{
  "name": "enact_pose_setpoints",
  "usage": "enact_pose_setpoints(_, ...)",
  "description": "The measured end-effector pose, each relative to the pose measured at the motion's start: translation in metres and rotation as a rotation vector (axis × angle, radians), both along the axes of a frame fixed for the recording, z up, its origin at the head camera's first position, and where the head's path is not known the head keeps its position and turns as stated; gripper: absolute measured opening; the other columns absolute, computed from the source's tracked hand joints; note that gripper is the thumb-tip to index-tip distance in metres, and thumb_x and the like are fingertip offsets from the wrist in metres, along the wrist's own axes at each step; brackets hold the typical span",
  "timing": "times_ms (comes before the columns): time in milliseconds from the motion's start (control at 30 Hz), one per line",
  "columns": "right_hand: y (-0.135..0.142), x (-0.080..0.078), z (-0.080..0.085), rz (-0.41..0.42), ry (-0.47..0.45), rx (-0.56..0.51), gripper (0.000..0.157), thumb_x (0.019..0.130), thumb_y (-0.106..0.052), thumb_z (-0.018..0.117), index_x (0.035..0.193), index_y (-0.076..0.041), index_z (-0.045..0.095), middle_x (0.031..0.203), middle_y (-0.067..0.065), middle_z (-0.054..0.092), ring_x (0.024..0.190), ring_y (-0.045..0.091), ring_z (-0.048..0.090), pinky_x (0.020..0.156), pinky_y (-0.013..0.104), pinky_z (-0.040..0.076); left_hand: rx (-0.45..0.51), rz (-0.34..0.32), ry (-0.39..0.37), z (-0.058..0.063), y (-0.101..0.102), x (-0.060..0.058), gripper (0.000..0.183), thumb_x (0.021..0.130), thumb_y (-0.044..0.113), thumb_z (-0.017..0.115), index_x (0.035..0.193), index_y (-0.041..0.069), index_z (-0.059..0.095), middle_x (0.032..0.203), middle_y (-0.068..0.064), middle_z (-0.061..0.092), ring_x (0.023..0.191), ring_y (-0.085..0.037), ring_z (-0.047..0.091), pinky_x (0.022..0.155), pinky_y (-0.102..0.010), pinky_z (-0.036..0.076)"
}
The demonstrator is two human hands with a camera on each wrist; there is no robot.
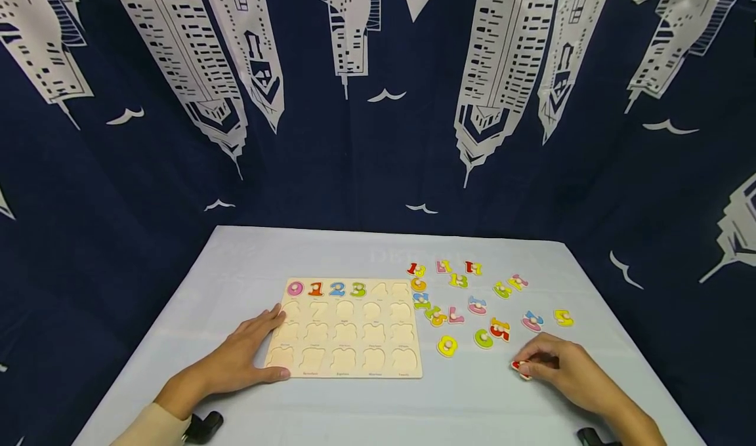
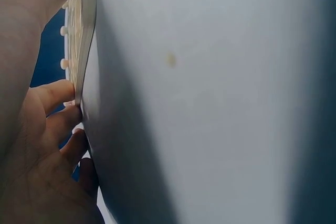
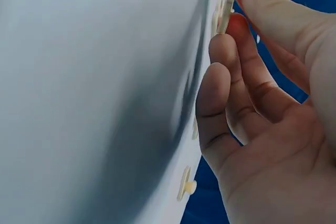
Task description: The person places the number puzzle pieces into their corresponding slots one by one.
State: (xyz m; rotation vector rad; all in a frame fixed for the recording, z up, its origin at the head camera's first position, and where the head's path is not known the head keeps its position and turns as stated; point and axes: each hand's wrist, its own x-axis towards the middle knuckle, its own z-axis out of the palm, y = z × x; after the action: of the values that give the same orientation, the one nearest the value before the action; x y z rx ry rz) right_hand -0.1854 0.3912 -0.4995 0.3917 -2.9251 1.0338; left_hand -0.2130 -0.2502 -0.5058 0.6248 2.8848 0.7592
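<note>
A wooden number puzzle board (image 1: 358, 328) lies on the table, its top row holding a pink 0 (image 1: 295, 288), a red 1 (image 1: 315, 289), a blue 2 (image 1: 337, 289) and a green 3 (image 1: 358, 289). Along the board's left side rests my left hand (image 1: 236, 354), fingers at the edge and thumb by the near corner. Right of the board, my right hand (image 1: 558, 370) pinches a red number piece (image 1: 522, 369) between thumb and fingers, which cover most of it. In the right wrist view, the piece's thin edge (image 3: 228, 9) shows at the fingertips.
Several knobbed number pieces lie right of the board, among them a yellow 0 (image 1: 447, 346), a green one (image 1: 483, 338), a red-and-orange one (image 1: 499, 329) and a yellow 5 (image 1: 564, 317). A dark blue cloth (image 1: 348, 170) with white buildings hangs behind the white table (image 1: 472, 406).
</note>
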Motion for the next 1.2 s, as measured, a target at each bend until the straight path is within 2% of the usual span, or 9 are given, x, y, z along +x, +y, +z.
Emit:
enact_pose_setpoints(333,-0.037,-0.017,0.015,0.047,0.032,-0.023,0.017,0.098,-0.025,0.095,0.103,-0.038,0.086,0.102,-0.017,0.078,0.092,-0.001,0.066,0.081,0.021,0.063,0.003,-0.004,0.008,0.001,0.0,0.001,0.116,0.093,0.07,0.09,0.178,0.004,0.045,0.192,-0.019,0.034,0.171,-0.055,0.04,0.133,-0.081,0.039)
enact_pose_setpoints(467,-0.059,-0.025,0.019,0.081,0.035,-0.028,0.015,0.1,-0.027,0.094,0.104,-0.038,0.085,0.106,-0.017,0.078,0.092,0.0,0.068,0.083,0.021,0.061,-0.002,-0.009,0.015,0.0,0.0,0.0,0.116,0.093,0.07,0.09,0.177,0.004,0.046,0.192,-0.018,0.035,0.171,-0.054,0.04,0.133,-0.079,0.04)
enact_pose_setpoints(800,-0.121,-0.057,0.025,0.203,0.099,-0.041,0.012,0.101,-0.023,0.094,0.108,-0.029,0.087,0.104,-0.014,0.076,0.092,0.001,0.067,0.087,0.023,0.065,0.003,-0.005,0.004,-0.001,0.0,0.0,0.116,0.093,0.069,0.091,0.177,0.004,0.046,0.192,-0.019,0.035,0.171,-0.055,0.04,0.132,-0.081,0.039)
enact_pose_setpoints(1033,-0.165,-0.08,0.023,0.222,0.131,-0.049,0.007,0.104,-0.024,0.092,0.107,-0.024,0.086,0.105,-0.008,0.076,0.091,0.005,0.066,0.081,0.021,0.06,0.0,-0.01,-0.004,0.0,0.0,0.0,0.117,0.093,0.069,0.091,0.178,0.004,0.045,0.192,-0.02,0.034,0.171,-0.056,0.039,0.132,-0.082,0.038)
enact_pose_setpoints(1200,-0.193,-0.097,0.025,0.228,0.17,-0.044,0.005,0.103,-0.02,0.092,0.105,-0.02,0.087,0.105,-0.003,0.078,0.091,0.006,0.067,0.082,0.024,0.061,-0.006,-0.009,-0.015,-0.001,0.0,0.0,0.118,0.092,0.07,0.091,0.179,0.005,0.044,0.192,-0.019,0.033,0.172,-0.055,0.038,0.132,-0.082,0.038)
